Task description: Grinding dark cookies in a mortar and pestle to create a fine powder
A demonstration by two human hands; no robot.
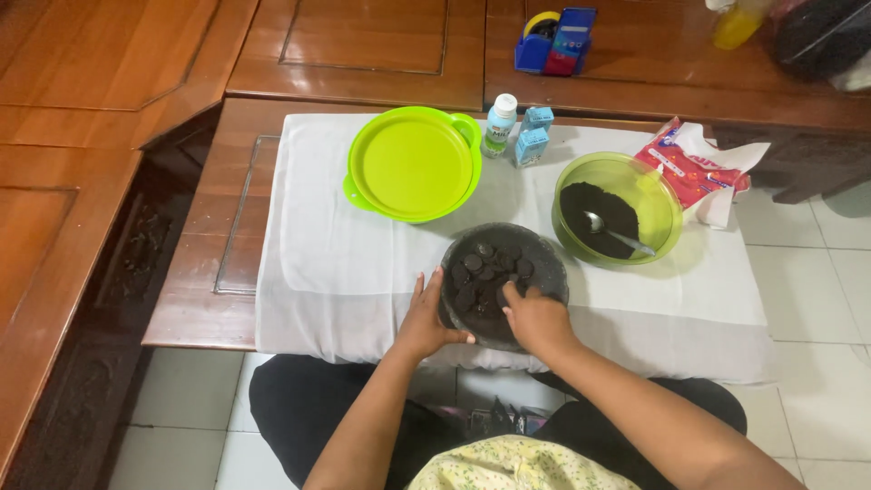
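Note:
A dark round bowl (537, 257) holding several dark round biscuits (485, 266) stands at the near edge of a white cloth (318, 263). My left hand (423, 318) rests against the bowl's left side, fingers spread on its wall. Over the bowl's near right part, my right hand (537, 318) reaches in, its fingertips among the biscuits; whether it grips one is hidden. A green translucent bowl (658, 195) at the right holds dark crumbs (601, 204) and a metal spoon (617, 234).
A lime green lid (413, 165) lies at the cloth's back. Behind it stand a small white bottle (499, 124) and two small blue cartons (533, 136). A red and white packet (694, 168) lies far right. Wooden furniture surrounds the low table; tiled floor lies right.

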